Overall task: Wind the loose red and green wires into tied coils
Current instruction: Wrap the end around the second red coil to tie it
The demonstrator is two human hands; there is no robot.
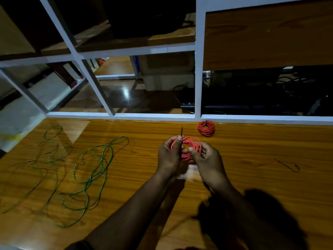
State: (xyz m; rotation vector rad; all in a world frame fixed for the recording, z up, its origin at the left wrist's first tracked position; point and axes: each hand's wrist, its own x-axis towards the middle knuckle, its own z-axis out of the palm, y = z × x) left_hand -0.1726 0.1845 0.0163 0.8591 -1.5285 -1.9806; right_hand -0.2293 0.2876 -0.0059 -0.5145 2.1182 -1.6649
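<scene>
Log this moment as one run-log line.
left hand: pinches black tie | right hand: holds red coil | tied red coil: done | green wires: loose

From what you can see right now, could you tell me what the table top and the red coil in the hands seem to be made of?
The table top looks like wood or wood-grain laminate with a glossy finish: streaked grain and glare patches show. The red coil, held by the left hand and right hand, looks like thin plastic-insulated wire, smooth and evenly coloured; its core is hidden.

Wooden table (135,168) bears loose green wires (93,170), tied red coil (206,128), black tie (288,166).
</scene>
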